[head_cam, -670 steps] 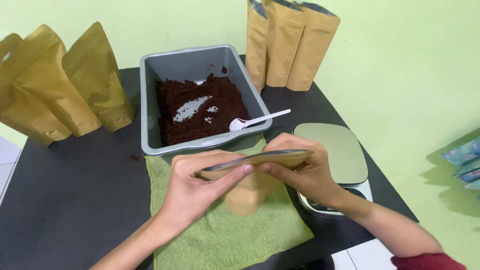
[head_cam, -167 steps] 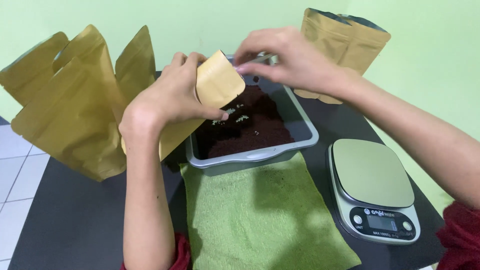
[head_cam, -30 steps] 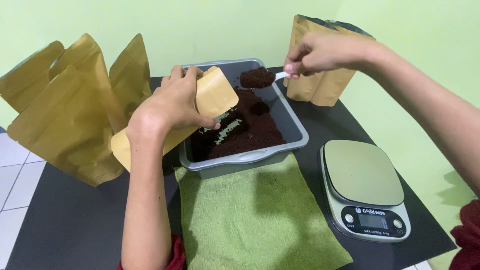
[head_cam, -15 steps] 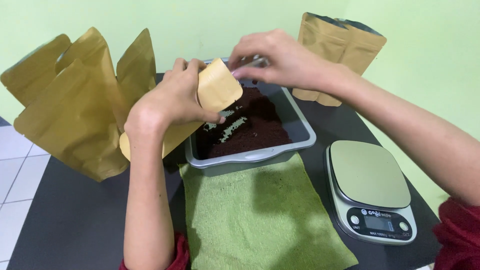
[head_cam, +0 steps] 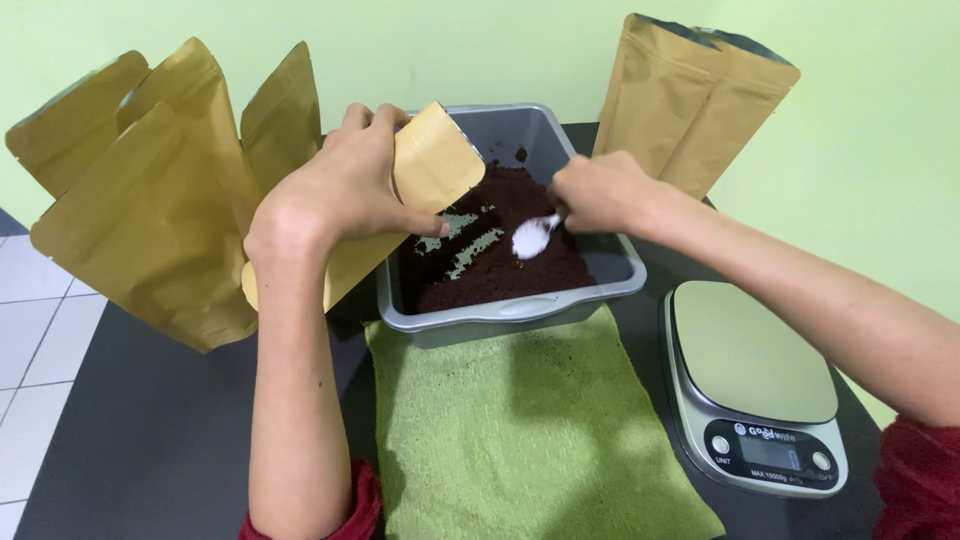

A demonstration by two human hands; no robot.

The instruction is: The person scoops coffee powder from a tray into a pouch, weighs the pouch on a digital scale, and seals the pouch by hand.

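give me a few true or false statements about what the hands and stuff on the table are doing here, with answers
1. The left hand holds a tan pouch tilted over the grey tray. True.
2. The right hand holds a metal fork. False: it holds a white spoon above the dark powder.
3. The kitchen scale carries a pouch. False: its platform is bare.
4. A green towel lies in front of the tray. True.

Looks like a small home packing setup, maybe: black table [head_cam: 150,440], kitchen scale [head_cam: 755,385], kraft pouches [head_cam: 150,220] against a plain green wall [head_cam: 480,45], tiled floor [head_cam: 25,330].
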